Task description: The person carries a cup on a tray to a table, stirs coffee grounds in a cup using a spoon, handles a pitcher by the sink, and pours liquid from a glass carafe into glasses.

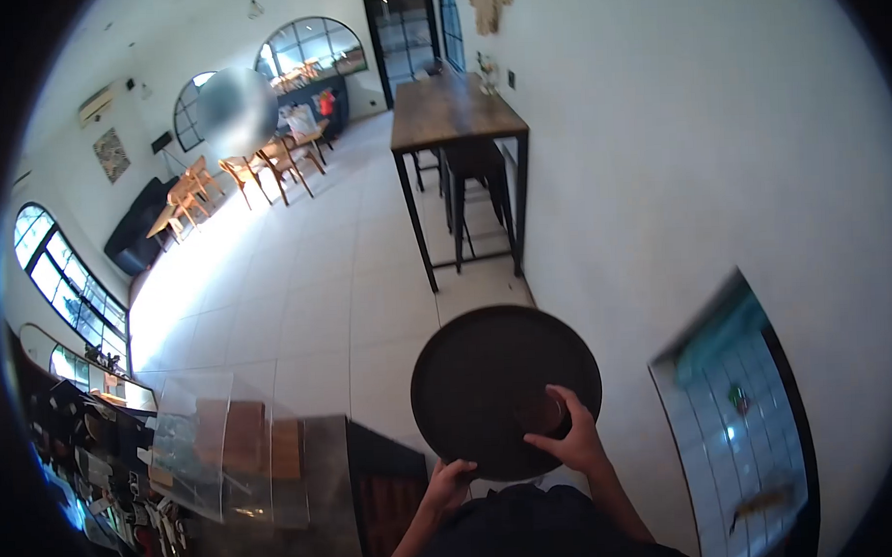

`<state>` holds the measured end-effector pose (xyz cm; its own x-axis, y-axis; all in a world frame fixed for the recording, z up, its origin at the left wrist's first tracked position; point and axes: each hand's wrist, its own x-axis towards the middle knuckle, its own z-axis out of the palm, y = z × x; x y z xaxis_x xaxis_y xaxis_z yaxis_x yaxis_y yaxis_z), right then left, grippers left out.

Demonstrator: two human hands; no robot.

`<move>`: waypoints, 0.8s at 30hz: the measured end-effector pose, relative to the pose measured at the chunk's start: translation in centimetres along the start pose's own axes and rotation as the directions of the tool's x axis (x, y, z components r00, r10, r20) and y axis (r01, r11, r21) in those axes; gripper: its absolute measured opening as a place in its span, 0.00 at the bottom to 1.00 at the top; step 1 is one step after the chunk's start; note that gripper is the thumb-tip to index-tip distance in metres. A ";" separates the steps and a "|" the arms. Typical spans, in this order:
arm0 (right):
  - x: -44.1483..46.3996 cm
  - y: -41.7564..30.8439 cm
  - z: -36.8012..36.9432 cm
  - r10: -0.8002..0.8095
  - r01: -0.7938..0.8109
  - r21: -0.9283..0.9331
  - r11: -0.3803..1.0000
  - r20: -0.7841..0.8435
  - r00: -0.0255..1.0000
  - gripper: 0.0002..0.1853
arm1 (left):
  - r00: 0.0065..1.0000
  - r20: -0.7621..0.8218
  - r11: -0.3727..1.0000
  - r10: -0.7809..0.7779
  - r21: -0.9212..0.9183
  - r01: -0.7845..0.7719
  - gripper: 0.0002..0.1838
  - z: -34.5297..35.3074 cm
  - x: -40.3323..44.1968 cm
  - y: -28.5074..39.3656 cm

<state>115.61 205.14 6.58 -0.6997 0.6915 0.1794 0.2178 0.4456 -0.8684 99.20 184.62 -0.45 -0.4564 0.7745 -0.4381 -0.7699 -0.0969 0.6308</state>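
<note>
"Now, hands first?"
"Left hand (447, 487): gripping round tray (469, 376), near centre, thumb over rim. Right hand (579, 439): half-open, curved about an indistinct brown item (537, 411) on tray; cannot tell whether held."
"Beyond?"
"Worktop (327, 479), near left; tall table (452, 113), far centre."

Left hand (446, 489) partly hidden under near edge of dark round tray (473, 361); dark-brown object (536, 411) by right hand (577, 439) too dim to identify.
</note>
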 end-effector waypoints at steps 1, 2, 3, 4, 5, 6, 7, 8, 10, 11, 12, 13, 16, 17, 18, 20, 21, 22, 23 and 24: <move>2.6 0.9 0.2 -0.007 0.009 -0.053 0.999 0.031 0.999 0.49 | 0.999 -0.052 1.000 -0.009 -0.015 0.008 0.32 0.3 1.9 0.8; 5.5 1.3 -0.1 -0.052 0.054 -0.046 0.997 0.039 0.998 0.49 | 0.998 -0.049 0.999 0.037 -0.018 -0.038 0.32 1.1 4.0 1.9; 8.2 1.2 -0.6 -0.052 0.060 -0.117 0.991 0.068 0.996 0.49 | 0.998 -0.063 0.999 0.029 -0.022 -0.031 0.33 1.7 6.0 2.7; 10.7 1.1 -0.9 -0.045 0.063 -0.186 0.980 0.102 0.994 0.49 | 0.996 -0.086 0.999 0.017 -0.029 -0.019 0.34 2.2 7.6 3.3; 13.5 1.0 -1.4 -0.043 0.065 -0.148 0.987 0.147 0.988 0.48 | 0.991 -0.116 0.996 0.065 -0.055 -0.071 0.35 2.7 9.6 3.7; 16.2 1.1 -1.6 -0.067 0.095 -0.143 0.985 0.185 0.980 0.48 | 0.986 -0.141 0.992 0.092 -0.077 -0.103 0.35 3.2 11.4 4.9; 18.7 1.3 -1.8 -0.088 0.112 -0.119 0.987 0.190 0.978 0.49 | 0.986 -0.112 0.989 0.121 -0.066 -0.129 0.35 4.1 12.8 5.8; 21.2 1.3 -2.0 -0.114 0.138 -0.100 0.985 0.214 0.970 0.49 | 0.983 -0.094 0.984 0.159 -0.072 -0.166 0.36 4.8 14.1 6.2; 26.0 1.2 -1.5 -0.166 0.206 -0.108 0.972 0.302 0.939 0.49 | 0.964 -0.141 0.958 0.227 -0.148 -0.247 0.33 5.1 17.7 7.3; 28.1 1.9 -1.2 -0.168 0.194 -0.063 0.979 0.287 0.943 0.49 | 0.958 -0.166 0.955 0.236 -0.142 -0.260 0.33 5.4 19.7 7.2; 30.1 2.7 -1.3 -0.152 0.163 -0.023 0.986 0.258 0.954 0.49 | 0.957 -0.179 0.959 0.228 -0.129 -0.252 0.33 6.0 21.6 7.3; 32.4 3.4 -1.1 -0.184 0.187 0.017 0.982 0.259 0.948 0.49 | 0.948 -0.212 0.946 0.237 -0.171 -0.275 0.33 6.7 23.4 7.9; 37.9 3.0 -0.5 -0.191 0.165 0.114 0.980 0.278 0.941 0.48 | 0.945 -0.244 0.944 0.218 -0.191 -0.268 0.30 7.7 26.9 10.0; 39.7 3.4 0.0 -0.183 0.158 0.108 0.982 0.294 0.938 0.48 | 0.938 -0.236 0.936 0.255 -0.183 -0.301 0.29 7.6 28.6 10.9; 41.6 3.5 0.4 -0.185 0.174 0.061 0.983 0.316 0.931 0.47 | 0.929 -0.219 0.926 0.300 -0.169 -0.339 0.28 7.7 30.4 11.8; 46.4 3.8 1.8 -0.215 0.219 0.021 0.976 0.296 0.931 0.47 | 0.926 -0.224 0.927 0.305 -0.152 -0.342 0.29 7.7 33.6 14.4; 48.2 4.7 2.6 -0.232 0.241 0.010 0.971 0.312 0.922 0.47 | 0.917 -0.227 0.907 0.328 -0.196 -0.373 0.30 7.2 35.5 15.1; 50.0 4.9 3.3 -0.237 0.253 -0.007 0.967 0.323 0.916 0.47 | 0.913 -0.225 0.889 0.339 -0.241 -0.390 0.30 6.7 37.4 16.5; 52.1 5.0 3.9 -0.254 0.272 -0.016 0.962 0.315 0.914 0.47 | 0.924 -0.189 0.899 0.332 -0.234 -0.371 0.30 5.9 39.7 18.5; 54.3 4.9 4.4 -0.235 0.254 -0.033 0.967 0.286 0.929 0.47 | 0.924 -0.187 0.904 0.333 -0.216 -0.369 0.32 5.1 41.7 19.9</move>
<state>75.69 242.40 10.05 -0.8958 0.3753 0.2381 0.0552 0.6255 -0.7783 67.15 218.16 -2.91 -0.7615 0.5664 -0.3151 -0.6238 -0.5084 0.5936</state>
